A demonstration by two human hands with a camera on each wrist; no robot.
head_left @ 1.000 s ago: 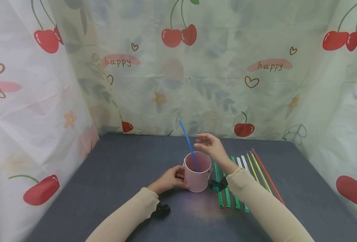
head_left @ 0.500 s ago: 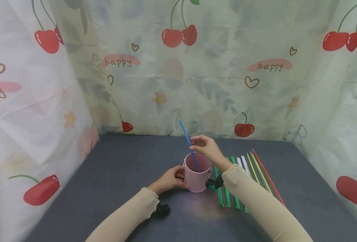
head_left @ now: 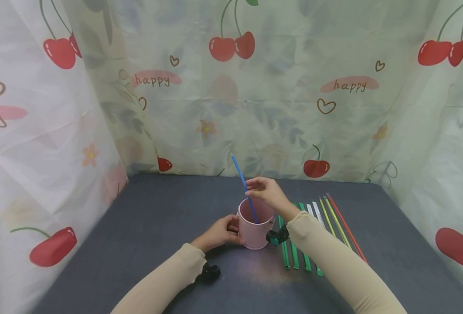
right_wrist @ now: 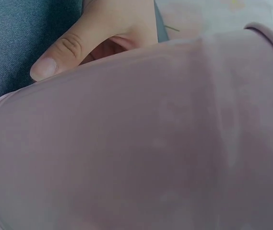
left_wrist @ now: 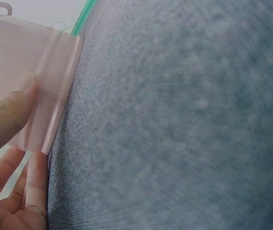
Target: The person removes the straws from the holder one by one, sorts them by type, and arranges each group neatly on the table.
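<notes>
My left hand [head_left: 219,234] grips the side of a small pink bucket [head_left: 254,237], which stands upright on the dark table. In the left wrist view its thumb [left_wrist: 25,93] lies against the bucket wall, with fingers on the other side. A thin blue stick [head_left: 238,168] with a pale tip leans to the left inside the bucket, its upper part above the rim. Above the rim my right hand [head_left: 270,194] pinches the stick between thumb and fingers. In the right wrist view the bucket wall [right_wrist: 126,153] fills most of the picture, so the right hand's fingers are hidden there.
Right of the bucket, several green strips [head_left: 306,261] lie side by side, with white strips [head_left: 317,211] beside them. Farther right are yellow sticks [head_left: 339,222] and a red stick [head_left: 345,224], partly under the right sleeve. A cherry-print curtain [head_left: 247,117] rises behind the table.
My right hand has moved a little left and down to the blue stick and has taken hold of it. Bucket, stick and left hand have stayed in place.
</notes>
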